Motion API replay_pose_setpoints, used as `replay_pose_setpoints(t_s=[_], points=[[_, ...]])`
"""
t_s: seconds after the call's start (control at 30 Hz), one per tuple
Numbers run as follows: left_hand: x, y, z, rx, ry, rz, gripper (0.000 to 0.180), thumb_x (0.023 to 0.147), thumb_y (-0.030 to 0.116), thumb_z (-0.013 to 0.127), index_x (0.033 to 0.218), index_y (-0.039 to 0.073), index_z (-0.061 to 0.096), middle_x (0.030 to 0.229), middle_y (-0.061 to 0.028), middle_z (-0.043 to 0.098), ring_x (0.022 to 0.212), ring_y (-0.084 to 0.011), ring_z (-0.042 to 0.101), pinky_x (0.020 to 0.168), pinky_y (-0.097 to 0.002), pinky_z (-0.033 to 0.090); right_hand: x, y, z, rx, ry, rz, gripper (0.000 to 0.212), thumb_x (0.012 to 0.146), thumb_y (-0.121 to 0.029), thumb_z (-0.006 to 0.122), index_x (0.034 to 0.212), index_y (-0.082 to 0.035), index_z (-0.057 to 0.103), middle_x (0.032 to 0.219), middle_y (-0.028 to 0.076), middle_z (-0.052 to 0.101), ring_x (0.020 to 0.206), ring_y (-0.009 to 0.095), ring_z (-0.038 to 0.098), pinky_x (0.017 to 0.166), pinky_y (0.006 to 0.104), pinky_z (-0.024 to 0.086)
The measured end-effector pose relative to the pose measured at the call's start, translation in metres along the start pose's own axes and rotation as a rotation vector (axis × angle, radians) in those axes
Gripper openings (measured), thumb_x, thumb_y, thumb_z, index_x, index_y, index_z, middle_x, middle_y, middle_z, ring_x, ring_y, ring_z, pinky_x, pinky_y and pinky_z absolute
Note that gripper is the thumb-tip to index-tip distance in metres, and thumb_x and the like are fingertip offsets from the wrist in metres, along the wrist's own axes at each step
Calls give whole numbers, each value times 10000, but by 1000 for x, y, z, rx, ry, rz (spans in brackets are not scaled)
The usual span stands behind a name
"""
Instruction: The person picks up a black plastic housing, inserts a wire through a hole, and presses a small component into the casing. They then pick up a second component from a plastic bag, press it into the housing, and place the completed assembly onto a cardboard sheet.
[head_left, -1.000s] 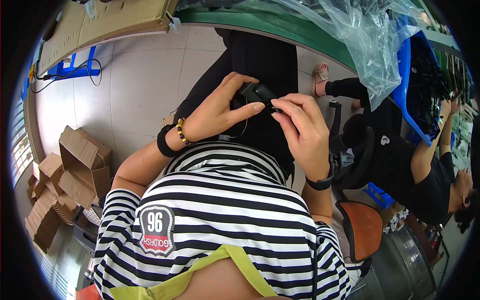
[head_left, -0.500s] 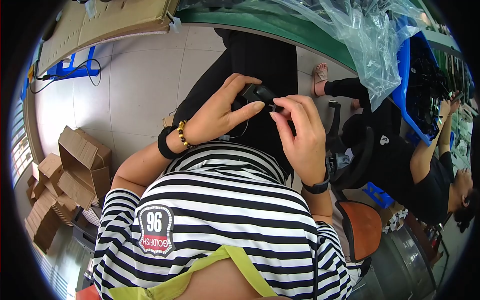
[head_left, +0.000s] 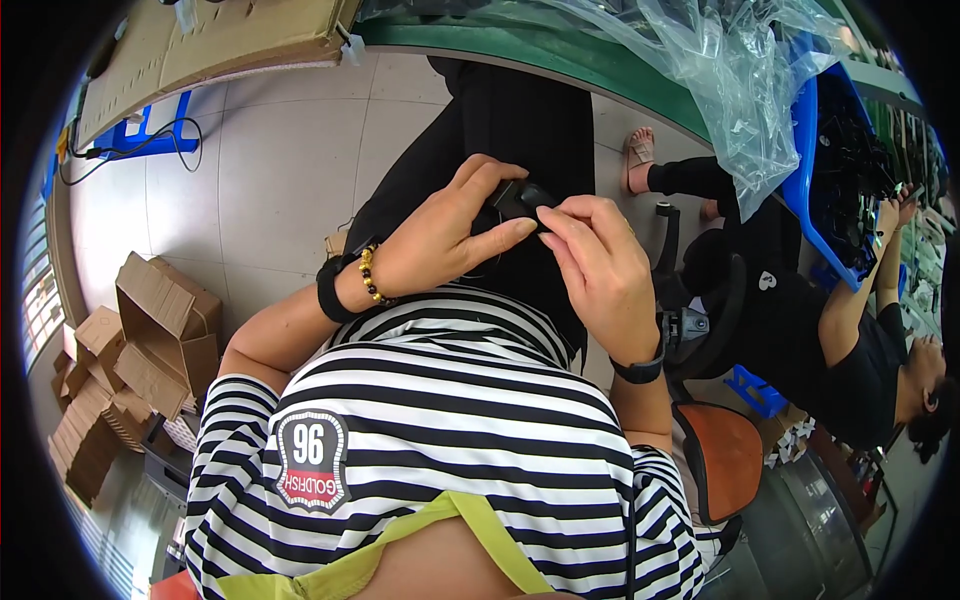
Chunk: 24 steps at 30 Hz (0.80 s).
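Above my lap, my left hand (head_left: pixel 440 228) is closed round a small black plastic piece (head_left: pixel 530 197) with a rounded, glossy part. The thumb lies along its near side and the fingers curl over the far side. My right hand (head_left: pixel 608 275) meets it from the right, thumb and forefinger pinched together at its end. Whatever sits between those fingertips is too small and too hidden to name. Dark trousers behind the black piece make its outline hard to read.
Ahead runs a green table edge (head_left: pixel 620 75), overhung by a clear plastic bag (head_left: pixel 740 120). A blue bin (head_left: pixel 803 195) of black parts stands at the right, where a co-worker (head_left: pixel 860 370) sits. Open cardboard boxes (head_left: pixel 175 320) lie on the left; an orange chair seat (head_left: pixel 718 460) is at right.
Both hands have shifted slightly to the right and nearer to me with the black piece, which has turned a little. The right fingertips now press closer against it.
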<state>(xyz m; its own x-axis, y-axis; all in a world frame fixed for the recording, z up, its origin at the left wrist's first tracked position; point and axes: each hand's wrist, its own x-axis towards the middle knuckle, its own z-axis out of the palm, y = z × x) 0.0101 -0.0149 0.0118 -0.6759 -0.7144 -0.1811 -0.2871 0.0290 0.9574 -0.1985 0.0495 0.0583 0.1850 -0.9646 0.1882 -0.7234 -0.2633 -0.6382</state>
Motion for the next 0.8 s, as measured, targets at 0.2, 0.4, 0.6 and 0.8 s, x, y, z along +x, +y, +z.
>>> replay_pose_setpoints(t_s=[0.2, 0.4, 0.6, 0.8], points=[[-1, 0, 0, -7, -4, 1, 493, 1014, 257, 680, 1416, 15, 529, 1258, -118, 544, 1066, -225, 578, 873, -319, 487, -7, -5, 4, -58, 29, 37, 233, 867, 5, 773, 1091, -19, 711, 1023, 96, 640, 809, 249, 670, 682, 338, 547], [-1, 1, 1, -25, 16, 17, 464, 1003, 227, 676, 1397, 18, 552, 1251, -108, 555, 1058, -210, 579, 860, -309, 484, -10, -9, 7, -23, 39, 125, 225, 871, 5, 771, 1080, -22, 692, 1027, 96, 632, 802, 247, 667, 676, 339, 545], [1, 4, -2, -31, -34, -108, 451, 989, 226, 678, 1381, 30, 571, 1261, -105, 561, 1073, -206, 596, 853, -299, 486, -12, -6, 9, 56, 9, 81, 224, 872, 8, 772, 1075, -19, 682, 1028, 95, 625, 788, 242, 661, 673, 332, 546], [0, -2, -5, -14, -51, -28, 434, 990, 253, 676, 1358, 38, 595, 1260, -101, 602, 1051, -209, 626, 806, -295, 496, -14, -12, 13, 30, 19, 94, 224, 873, 9, 774, 1075, -15, 683, 1036, 96, 625, 795, 238, 663, 676, 323, 551]])
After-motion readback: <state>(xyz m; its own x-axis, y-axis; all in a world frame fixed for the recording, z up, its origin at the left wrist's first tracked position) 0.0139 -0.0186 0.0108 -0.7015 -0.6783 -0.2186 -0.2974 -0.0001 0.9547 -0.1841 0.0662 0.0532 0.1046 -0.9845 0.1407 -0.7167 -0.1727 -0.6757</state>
